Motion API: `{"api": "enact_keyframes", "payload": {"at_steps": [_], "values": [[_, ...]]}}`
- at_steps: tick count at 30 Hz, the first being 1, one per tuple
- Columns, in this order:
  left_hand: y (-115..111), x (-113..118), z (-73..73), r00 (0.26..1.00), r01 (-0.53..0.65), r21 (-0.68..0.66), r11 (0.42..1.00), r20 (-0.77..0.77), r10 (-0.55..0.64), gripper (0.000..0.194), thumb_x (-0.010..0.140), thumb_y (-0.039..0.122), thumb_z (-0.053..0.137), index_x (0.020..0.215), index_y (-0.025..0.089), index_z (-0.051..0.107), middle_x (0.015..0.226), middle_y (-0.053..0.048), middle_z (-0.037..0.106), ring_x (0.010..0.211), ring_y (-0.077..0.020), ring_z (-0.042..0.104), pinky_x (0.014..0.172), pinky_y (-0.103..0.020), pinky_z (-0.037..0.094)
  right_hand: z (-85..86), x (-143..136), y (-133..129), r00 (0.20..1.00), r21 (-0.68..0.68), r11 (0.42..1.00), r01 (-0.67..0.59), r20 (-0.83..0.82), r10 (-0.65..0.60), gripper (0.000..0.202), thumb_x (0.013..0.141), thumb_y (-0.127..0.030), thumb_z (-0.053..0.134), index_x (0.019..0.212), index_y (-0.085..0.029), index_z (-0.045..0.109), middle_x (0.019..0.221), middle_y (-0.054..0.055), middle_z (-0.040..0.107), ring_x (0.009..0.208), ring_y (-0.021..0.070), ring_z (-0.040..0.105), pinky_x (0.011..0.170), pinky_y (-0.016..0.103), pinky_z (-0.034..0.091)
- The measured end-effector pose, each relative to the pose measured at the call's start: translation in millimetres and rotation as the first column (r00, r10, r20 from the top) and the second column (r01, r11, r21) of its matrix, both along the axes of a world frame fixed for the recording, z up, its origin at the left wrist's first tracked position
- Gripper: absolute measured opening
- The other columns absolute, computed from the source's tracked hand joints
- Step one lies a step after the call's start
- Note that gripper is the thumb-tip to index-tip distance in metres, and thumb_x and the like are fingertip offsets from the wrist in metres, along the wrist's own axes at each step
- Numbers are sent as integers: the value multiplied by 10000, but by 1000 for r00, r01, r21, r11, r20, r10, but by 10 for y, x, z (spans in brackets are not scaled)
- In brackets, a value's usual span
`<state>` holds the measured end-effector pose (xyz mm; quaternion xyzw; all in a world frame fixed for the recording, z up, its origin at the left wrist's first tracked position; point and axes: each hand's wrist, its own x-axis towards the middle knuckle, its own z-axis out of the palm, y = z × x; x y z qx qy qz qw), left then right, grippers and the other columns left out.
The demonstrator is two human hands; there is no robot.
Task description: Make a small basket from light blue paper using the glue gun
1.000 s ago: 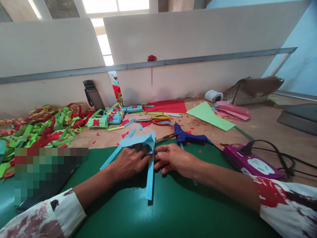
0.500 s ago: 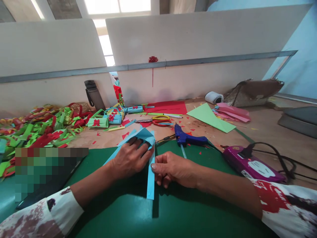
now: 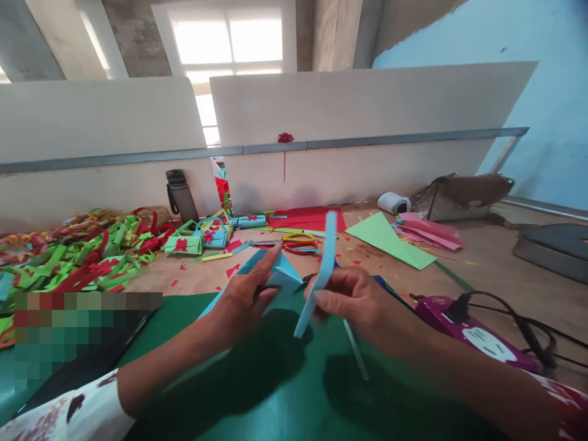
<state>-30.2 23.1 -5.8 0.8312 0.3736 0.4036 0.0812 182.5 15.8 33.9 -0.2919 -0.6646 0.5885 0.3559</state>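
My left hand [image 3: 241, 300] grips a folded light-blue paper piece [image 3: 285, 280] above the green mat, its index finger stretched along the top. Between the thumb and fingers of my right hand [image 3: 351, 297] is a narrow light-blue paper strip [image 3: 328, 257], raised upright and slightly blurred. The strip stands apart from the folded piece. Behind my right hand a blue glue gun [image 3: 380, 282] is mostly hidden, and a clear glue stick [image 3: 356, 350] extends below that hand over the mat.
Scissors [image 3: 298, 243] lie beyond my hands among red scraps. Small paper bags with red bows [image 3: 184, 245] and a heap of coloured strips [image 3: 87, 257] are at left. Right are green paper [image 3: 390, 242] and a purple power strip [image 3: 478, 331] with cables. A bottle [image 3: 181, 196] stands behind.
My right hand has lifted the blue strip up and to the right, away from the folded piece. My left index finger has straightened over the paper. The view has tilted upward.
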Motion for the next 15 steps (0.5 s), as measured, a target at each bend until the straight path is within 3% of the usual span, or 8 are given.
{"api": "enact_keyframes", "payload": {"at_steps": [3, 6, 10, 15], "values": [[-79, 83, 21, 978, 85, -250, 964, 205, -33, 559, 849, 136, 486, 1372, 177, 293, 792, -11, 664, 591, -100, 573, 524, -187, 451, 143, 62, -48, 971, 193, 953, 235, -17, -237, 163, 782, -322, 618, 745, -166, 653, 660, 15, 641, 632, 125, 586, 614, 239, 481], [-148, 154, -11, 934, 142, -376, 916, 356, 1, 383, 813, 157, 539, 1191, 158, 480, 801, -35, 674, 669, -132, 612, 553, -204, 477, 160, 81, -76, 929, 255, 896, 364, -24, -370, 125, 769, -292, 622, 729, -177, 648, 656, 20, 660, 631, 143, 612, 599, 251, 503], [-227, 186, -92, 898, 182, -490, 853, 437, 60, 219, 779, 178, 580, 995, 146, 575, 782, -30, 675, 682, -135, 627, 581, -208, 500, 90, 92, -78, 911, 285, 874, 394, 4, -412, 107, 751, -263, 626, 691, -176, 644, 655, 24, 667, 625, 159, 629, 586, 260, 518], [-314, 143, -146, 891, 193, -551, 812, 444, 90, 327, 798, 195, 576, 1121, 167, 541, 852, -36, 693, 734, -148, 646, 642, -240, 539, 60, 98, -131, 946, 357, 882, 308, -13, -325, 95, 789, -211, 591, 802, -211, 685, 735, 3, 672, 726, 159, 644, 670, 257, 540]]}}
